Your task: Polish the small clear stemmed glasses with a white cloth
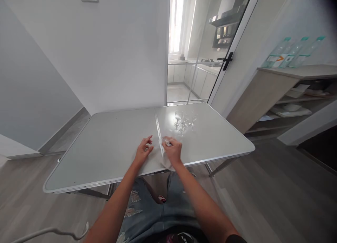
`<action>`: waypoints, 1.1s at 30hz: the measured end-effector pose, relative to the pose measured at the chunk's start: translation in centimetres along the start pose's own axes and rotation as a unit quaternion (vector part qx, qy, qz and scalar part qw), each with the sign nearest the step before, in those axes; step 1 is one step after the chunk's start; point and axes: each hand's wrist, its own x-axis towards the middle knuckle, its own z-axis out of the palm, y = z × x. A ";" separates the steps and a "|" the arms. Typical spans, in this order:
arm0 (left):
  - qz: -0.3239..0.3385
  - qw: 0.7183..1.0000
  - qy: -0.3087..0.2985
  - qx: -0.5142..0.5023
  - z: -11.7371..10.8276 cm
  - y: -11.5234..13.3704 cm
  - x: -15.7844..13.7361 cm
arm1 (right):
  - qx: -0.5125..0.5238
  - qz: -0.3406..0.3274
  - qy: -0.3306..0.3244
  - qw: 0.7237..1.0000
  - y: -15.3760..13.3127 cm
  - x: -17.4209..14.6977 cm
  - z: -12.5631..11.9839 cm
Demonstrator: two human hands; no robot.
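Observation:
My right hand (173, 152) is closed over the table's middle seam, its fingers wrapped round a crumpled whitish cloth (165, 161). The cloth hangs down toward the near edge; whether anything lies inside it I cannot tell. To the left of it, my left hand (143, 151) hovers with fingers apart and slightly curled, holding nothing. Beyond my right hand, several small clear stemmed glasses (177, 119) stand close together on the right half of the folding table (116, 144).
A white wall (126, 60) and a glass door (195, 67) with a black handle rise behind the table. On the right is a wooden shelf unit (279, 81), with clear plastic bottles (296, 53) on top. A white cable (52, 230) shows at lower left.

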 end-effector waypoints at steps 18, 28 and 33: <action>-0.096 0.990 0.020 0.101 0.1 -0.9 0.2 | -0.229 0.111 0.056 0.966 12.3 11.9 -10.7; -0.094 0.988 0.011 0.125 0.1 -1.3 0.2 | -0.259 0.127 0.050 0.956 13.9 13.3 -10.0; -0.101 0.986 0.012 0.130 0.1 -1.3 0.2 | -0.265 0.131 0.043 0.954 14.0 13.1 -9.9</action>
